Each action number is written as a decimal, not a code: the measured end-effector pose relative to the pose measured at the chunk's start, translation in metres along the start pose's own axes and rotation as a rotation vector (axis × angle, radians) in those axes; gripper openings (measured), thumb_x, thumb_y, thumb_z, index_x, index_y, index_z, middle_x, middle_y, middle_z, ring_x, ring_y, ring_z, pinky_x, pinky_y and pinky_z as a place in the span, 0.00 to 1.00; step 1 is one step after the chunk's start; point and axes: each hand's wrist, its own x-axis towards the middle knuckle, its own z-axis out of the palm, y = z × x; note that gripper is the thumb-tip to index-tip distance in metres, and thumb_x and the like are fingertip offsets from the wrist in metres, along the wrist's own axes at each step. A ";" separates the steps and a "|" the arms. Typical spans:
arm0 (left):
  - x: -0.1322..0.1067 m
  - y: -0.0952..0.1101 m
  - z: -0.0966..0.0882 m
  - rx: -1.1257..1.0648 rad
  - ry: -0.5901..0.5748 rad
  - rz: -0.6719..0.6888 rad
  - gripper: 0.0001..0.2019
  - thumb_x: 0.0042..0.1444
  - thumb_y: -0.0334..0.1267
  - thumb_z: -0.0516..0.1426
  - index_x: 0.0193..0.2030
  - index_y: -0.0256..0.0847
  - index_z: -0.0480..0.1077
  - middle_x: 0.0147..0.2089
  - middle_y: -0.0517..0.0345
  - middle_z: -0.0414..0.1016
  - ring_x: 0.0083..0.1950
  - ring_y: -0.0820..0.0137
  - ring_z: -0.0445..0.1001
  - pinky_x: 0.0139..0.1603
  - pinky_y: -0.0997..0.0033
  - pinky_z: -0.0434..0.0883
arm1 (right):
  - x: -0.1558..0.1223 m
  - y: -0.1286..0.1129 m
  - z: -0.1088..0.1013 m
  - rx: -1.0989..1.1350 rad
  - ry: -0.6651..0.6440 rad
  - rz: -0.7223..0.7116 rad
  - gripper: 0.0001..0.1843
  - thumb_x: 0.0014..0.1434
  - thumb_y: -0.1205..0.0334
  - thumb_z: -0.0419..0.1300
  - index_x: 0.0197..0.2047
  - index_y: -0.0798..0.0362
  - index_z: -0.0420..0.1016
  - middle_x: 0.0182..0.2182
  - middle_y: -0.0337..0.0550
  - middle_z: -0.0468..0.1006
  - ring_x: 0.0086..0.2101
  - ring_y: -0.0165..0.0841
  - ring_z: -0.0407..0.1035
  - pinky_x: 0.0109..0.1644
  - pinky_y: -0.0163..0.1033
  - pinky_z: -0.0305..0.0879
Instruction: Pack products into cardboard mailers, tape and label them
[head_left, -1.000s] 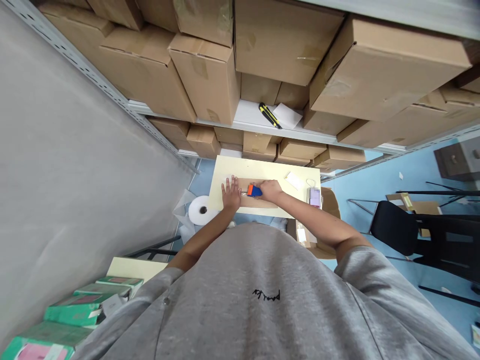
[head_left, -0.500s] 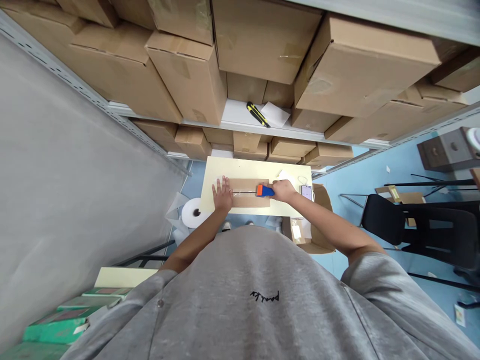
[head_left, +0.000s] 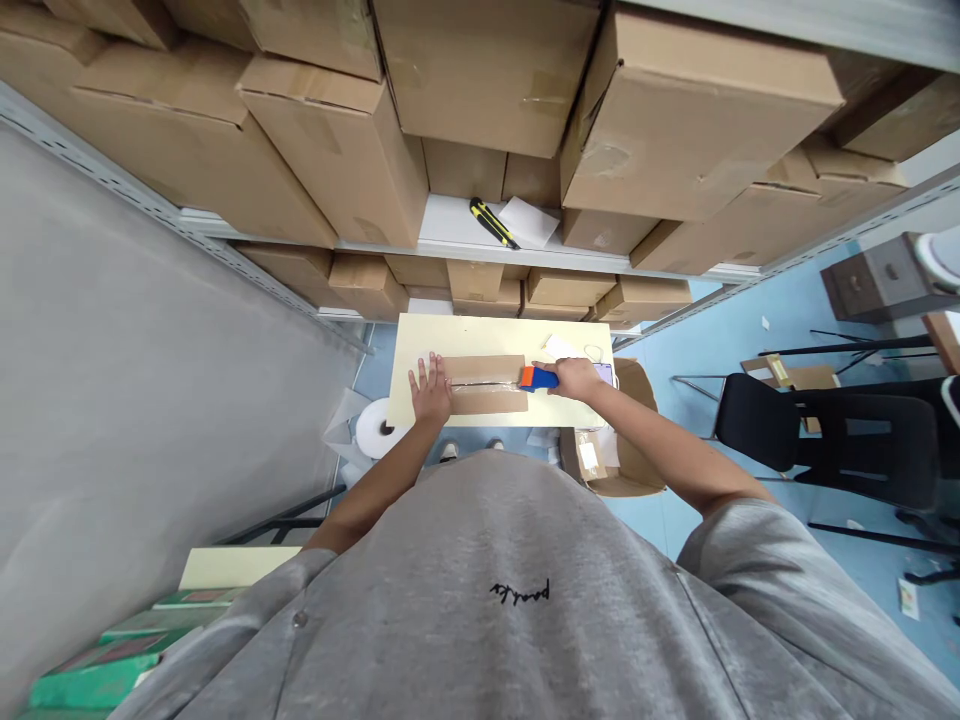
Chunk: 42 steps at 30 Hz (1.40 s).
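A small cardboard box (head_left: 487, 402) lies on the pale yellow table (head_left: 420, 335), with a strip of clear tape (head_left: 484, 383) along its middle seam. My left hand (head_left: 431, 392) rests on the box's left end, its fingers spread. In my right hand (head_left: 576, 378), fingers wrapped round it, is a blue and orange tape dispenser (head_left: 538, 377), at the box's right edge. Past that hand, partly covered by it, is a phone (head_left: 604, 373).
Cardboard boxes (head_left: 480, 80) fill the shelves ahead, where a yellow and black utility knife (head_left: 493, 223) lies. An open carton (head_left: 634, 455) stands right of the table. A white roll (head_left: 373, 428) is at the left. Farther right is a black chair (head_left: 757, 422).
My right hand has drawn the tape dispenser rightward along the seam to the box's right edge, lengthening the tape. My left hand stays on the left end. The camera view has shifted slightly.
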 end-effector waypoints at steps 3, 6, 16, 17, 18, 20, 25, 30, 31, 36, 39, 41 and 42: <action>0.000 0.001 0.000 0.005 -0.006 -0.002 0.34 0.74 0.41 0.39 0.84 0.35 0.39 0.85 0.52 0.36 0.85 0.54 0.29 0.83 0.39 0.32 | 0.000 0.011 0.011 -0.009 -0.017 0.030 0.45 0.65 0.45 0.66 0.80 0.35 0.55 0.54 0.52 0.82 0.51 0.50 0.78 0.48 0.43 0.68; 0.001 0.002 0.000 0.019 0.000 0.001 0.34 0.74 0.42 0.39 0.83 0.34 0.40 0.85 0.51 0.37 0.85 0.54 0.30 0.83 0.39 0.31 | 0.003 0.019 0.021 -0.011 -0.019 0.031 0.45 0.65 0.45 0.66 0.80 0.36 0.55 0.54 0.52 0.82 0.51 0.50 0.78 0.48 0.43 0.68; 0.002 0.007 -0.006 0.067 0.013 0.021 0.34 0.73 0.37 0.40 0.83 0.30 0.40 0.85 0.45 0.37 0.85 0.53 0.28 0.82 0.36 0.30 | 0.007 0.024 0.032 -0.002 -0.001 0.002 0.46 0.66 0.50 0.64 0.81 0.35 0.50 0.56 0.52 0.80 0.52 0.49 0.76 0.49 0.43 0.67; 0.003 0.013 -0.008 0.070 0.014 0.040 0.35 0.71 0.34 0.41 0.83 0.30 0.40 0.85 0.44 0.36 0.85 0.54 0.27 0.82 0.35 0.30 | 0.008 0.024 0.032 -0.008 0.002 -0.006 0.46 0.66 0.51 0.64 0.81 0.35 0.50 0.56 0.52 0.80 0.52 0.49 0.76 0.50 0.43 0.67; 0.005 0.022 -0.008 0.068 0.009 0.076 0.36 0.69 0.30 0.41 0.83 0.31 0.40 0.85 0.45 0.35 0.85 0.54 0.26 0.82 0.35 0.30 | 0.009 0.023 0.032 -0.015 0.003 -0.013 0.46 0.66 0.51 0.64 0.81 0.35 0.49 0.57 0.53 0.79 0.52 0.49 0.76 0.50 0.44 0.67; 0.008 0.047 -0.007 0.037 -0.023 0.185 0.38 0.66 0.26 0.43 0.83 0.34 0.41 0.86 0.47 0.33 0.85 0.56 0.25 0.82 0.36 0.31 | 0.011 0.022 0.033 -0.024 -0.001 -0.024 0.46 0.67 0.51 0.64 0.81 0.36 0.49 0.57 0.54 0.79 0.53 0.50 0.75 0.50 0.44 0.67; 0.014 0.111 0.009 -0.057 -0.131 0.261 0.36 0.72 0.43 0.46 0.83 0.38 0.43 0.85 0.43 0.33 0.85 0.49 0.26 0.78 0.25 0.27 | 0.010 0.027 0.035 0.005 -0.012 -0.033 0.47 0.67 0.52 0.63 0.82 0.37 0.47 0.58 0.56 0.77 0.54 0.51 0.74 0.52 0.45 0.66; 0.018 0.116 0.016 -0.050 -0.169 0.321 0.38 0.71 0.55 0.49 0.83 0.46 0.45 0.85 0.46 0.29 0.85 0.47 0.23 0.75 0.23 0.21 | 0.005 0.044 0.041 0.030 -0.024 -0.004 0.46 0.68 0.54 0.61 0.82 0.37 0.45 0.58 0.54 0.77 0.54 0.51 0.74 0.53 0.45 0.66; 0.018 0.114 0.015 -0.046 -0.168 0.322 0.38 0.72 0.55 0.49 0.83 0.47 0.45 0.85 0.46 0.29 0.85 0.48 0.23 0.75 0.23 0.22 | 0.005 0.045 0.042 0.025 -0.030 -0.002 0.46 0.68 0.55 0.61 0.82 0.37 0.45 0.58 0.54 0.77 0.54 0.51 0.74 0.53 0.45 0.67; 0.016 0.112 0.013 -0.013 -0.170 0.321 0.35 0.72 0.55 0.48 0.83 0.52 0.46 0.86 0.49 0.29 0.85 0.46 0.24 0.75 0.22 0.23 | 0.013 0.040 0.050 0.026 -0.053 -0.006 0.44 0.68 0.56 0.59 0.82 0.38 0.46 0.57 0.55 0.78 0.53 0.50 0.74 0.52 0.45 0.67; 0.016 0.114 0.013 -0.004 -0.179 0.333 0.35 0.72 0.55 0.48 0.83 0.54 0.46 0.86 0.50 0.30 0.85 0.45 0.24 0.74 0.20 0.23 | 0.019 0.032 0.053 0.030 -0.045 -0.012 0.42 0.69 0.56 0.58 0.82 0.37 0.48 0.57 0.55 0.78 0.53 0.51 0.75 0.52 0.47 0.66; 0.016 0.114 0.013 -0.006 -0.177 0.341 0.35 0.72 0.55 0.48 0.83 0.55 0.46 0.86 0.50 0.29 0.85 0.44 0.25 0.74 0.20 0.23 | 0.025 0.028 0.053 0.029 -0.042 -0.021 0.42 0.69 0.57 0.58 0.81 0.37 0.49 0.58 0.56 0.77 0.53 0.51 0.74 0.53 0.48 0.66; 0.016 0.113 0.014 -0.004 -0.174 0.342 0.35 0.72 0.55 0.48 0.83 0.55 0.46 0.86 0.50 0.29 0.85 0.45 0.25 0.74 0.20 0.23 | 0.027 0.027 0.053 0.027 -0.043 -0.027 0.42 0.69 0.58 0.57 0.81 0.37 0.50 0.58 0.56 0.77 0.53 0.51 0.74 0.54 0.48 0.66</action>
